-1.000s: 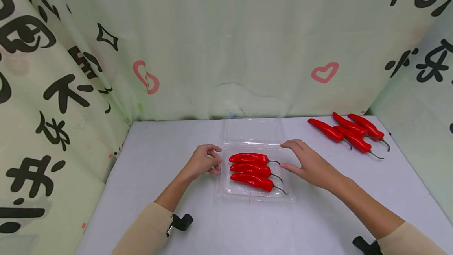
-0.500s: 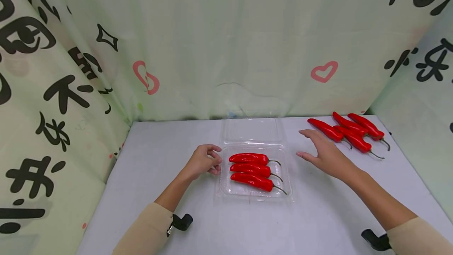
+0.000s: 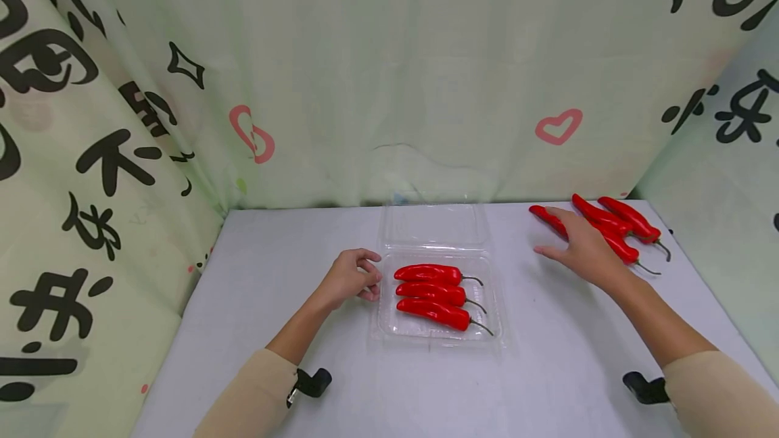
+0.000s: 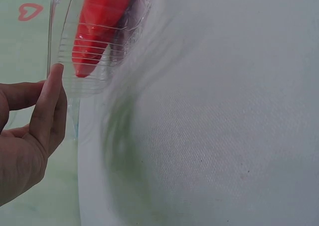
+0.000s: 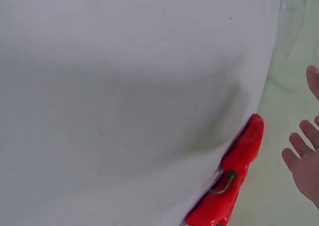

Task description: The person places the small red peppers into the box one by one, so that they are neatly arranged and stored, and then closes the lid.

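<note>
Three red chili peppers (image 3: 429,293) lie side by side in a clear plastic clamshell box (image 3: 389,333), its lid (image 3: 435,225) folded back behind it. At the box's left edge is my left hand (image 3: 353,276), its fingertips by the rim; the left wrist view shows relaxed fingers (image 4: 47,104) touching or nearly touching the box wall. My right hand (image 3: 581,245) reaches over the nearest chili pepper (image 3: 544,216) of the group at the back right, partly hiding it. Thumb and fingers stand apart with nothing held; in the right wrist view the fingers (image 5: 301,144) are spread beyond the peppers (image 5: 244,146).
Other loose chili peppers (image 3: 629,218) lie around the right hand near the table's back right corner. A white-covered table (image 3: 274,242) carries everything. Light green printed curtains (image 3: 450,86) stand behind it and at both sides.
My right hand has left the right side of the box and moved right and back to the loose chili peppers. The left hand and the box have stayed in place.
</note>
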The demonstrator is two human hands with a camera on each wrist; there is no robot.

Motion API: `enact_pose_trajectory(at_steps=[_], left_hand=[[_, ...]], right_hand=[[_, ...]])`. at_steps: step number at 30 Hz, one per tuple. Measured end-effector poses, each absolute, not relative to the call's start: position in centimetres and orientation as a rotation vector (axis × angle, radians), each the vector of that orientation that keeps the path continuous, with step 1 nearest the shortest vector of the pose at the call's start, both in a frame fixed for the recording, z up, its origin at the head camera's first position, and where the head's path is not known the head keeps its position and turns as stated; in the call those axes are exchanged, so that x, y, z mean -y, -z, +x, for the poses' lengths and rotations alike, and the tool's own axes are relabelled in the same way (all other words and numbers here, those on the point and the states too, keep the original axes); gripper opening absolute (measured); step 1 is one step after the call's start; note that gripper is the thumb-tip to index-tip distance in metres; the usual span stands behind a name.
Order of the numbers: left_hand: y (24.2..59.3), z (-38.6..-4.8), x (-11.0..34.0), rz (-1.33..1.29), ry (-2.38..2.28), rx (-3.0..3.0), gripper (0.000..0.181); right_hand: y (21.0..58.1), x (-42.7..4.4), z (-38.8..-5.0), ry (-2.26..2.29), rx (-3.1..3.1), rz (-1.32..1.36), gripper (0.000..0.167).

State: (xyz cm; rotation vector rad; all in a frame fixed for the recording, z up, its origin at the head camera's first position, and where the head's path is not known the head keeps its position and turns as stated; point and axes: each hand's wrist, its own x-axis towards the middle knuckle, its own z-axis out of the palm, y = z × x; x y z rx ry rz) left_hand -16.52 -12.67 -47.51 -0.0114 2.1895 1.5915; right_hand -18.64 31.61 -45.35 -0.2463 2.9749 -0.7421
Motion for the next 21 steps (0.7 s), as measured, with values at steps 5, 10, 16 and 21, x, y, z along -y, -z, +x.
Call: enact_pose_trajectory(at_steps=[5, 10, 16, 21], left_hand=[[47.5, -16.5, 12.8, -0.018, -1.587, -2.193, 0.039], [47.6, -16.5, 12.8, -0.011, -1.589, -2.187, 0.038], [47.6, -16.5, 12.8, -0.011, -1.597, -2.182, 0.038], [47.6, -16.5, 12.8, -0.011, -1.586, -2.188, 0.039]], right_hand=[[45.9, -32.7, -20.1, 0.704, -2.963, -0.184, 0.106], [46.6, -33.7, -21.4, 0.667, -2.969, -0.132, 0.105], [47.6, -34.5, -22.6, 0.681, -2.954, -0.049, 0.102], [47.9, -34.6, -23.0, 0.648, -2.953, 0.026, 0.103]])
